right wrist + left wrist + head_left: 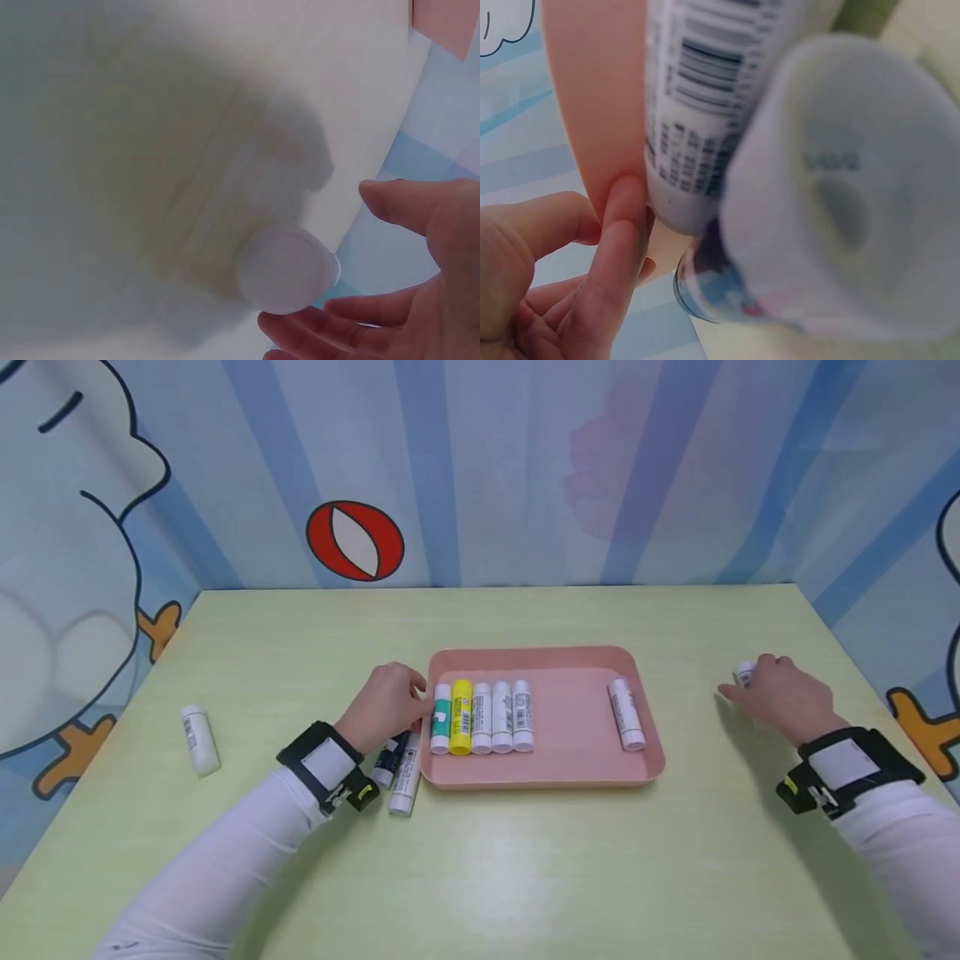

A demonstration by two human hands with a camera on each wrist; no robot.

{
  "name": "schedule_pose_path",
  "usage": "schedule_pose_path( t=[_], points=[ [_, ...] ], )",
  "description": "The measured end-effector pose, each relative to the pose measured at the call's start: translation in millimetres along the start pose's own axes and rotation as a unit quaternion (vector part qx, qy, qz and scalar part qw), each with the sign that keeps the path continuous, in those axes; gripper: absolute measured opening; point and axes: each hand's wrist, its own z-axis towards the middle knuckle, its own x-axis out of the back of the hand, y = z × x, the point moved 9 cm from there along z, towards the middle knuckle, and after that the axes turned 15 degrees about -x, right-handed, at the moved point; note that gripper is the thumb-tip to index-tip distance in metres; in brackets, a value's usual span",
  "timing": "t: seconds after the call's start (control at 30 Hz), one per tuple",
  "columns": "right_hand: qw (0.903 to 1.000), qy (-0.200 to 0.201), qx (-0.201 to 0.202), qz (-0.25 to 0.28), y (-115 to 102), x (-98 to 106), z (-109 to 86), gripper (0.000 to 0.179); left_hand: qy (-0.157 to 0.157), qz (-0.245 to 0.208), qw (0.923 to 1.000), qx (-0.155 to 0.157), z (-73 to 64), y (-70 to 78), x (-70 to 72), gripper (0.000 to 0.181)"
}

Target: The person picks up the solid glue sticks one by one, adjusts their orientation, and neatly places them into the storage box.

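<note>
The pink tray (570,772) holds a row of several glue sticks: a green-and-white one (441,718), a yellow one (461,718) and white ones (502,717). Another white glue stick (626,714) lies at its right side. My left hand (384,706) is at the tray's left edge, with curled fingers pinching the pink rim in the left wrist view. Under that wrist lie a dark-labelled glue stick (390,758) and a white-labelled one (406,777). Far right, my right hand (791,697) is beside a white glue stick (281,270), thumb spread away from the fingers.
One more white glue stick (199,741) lies alone on the left of the pale table (525,877). A blue striped backdrop (510,468) with cartoon figures stands behind the table and at its sides.
</note>
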Motion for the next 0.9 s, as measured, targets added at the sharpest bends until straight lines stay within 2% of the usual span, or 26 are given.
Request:
schedule_pose_path(
  t=[0.1, 0.33, 0.7, 0.9],
  points=[
    [0.9998, -0.02, -0.005, -0.003, 2.6, -4.8, -0.5, 0.059, -0.002, -0.004, 1.0, 0.001, -0.2, 0.2, -0.2, 0.033],
    [0.9999, -0.007, 0.011, -0.01, 1.8, -8.9, -1.3, 0.033, -0.001, -0.005, 1.0, 0.0, -0.7, 0.0, -0.9, 0.032],
    [0.9997, -0.004, 0.016, 0.019, 6.2, -6.7, -2.1, 0.032, -0.001, -0.012, 0.9999, -0.003, -0.2, 0.5, -2.5, 0.032],
    [0.9976, 0.028, 0.055, 0.032, -6.3, 8.5, -7.7, 0.032, -0.024, -0.049, 0.9985, 0.008, -2.1, -6.5, -3.9, 0.038]
  ],
)
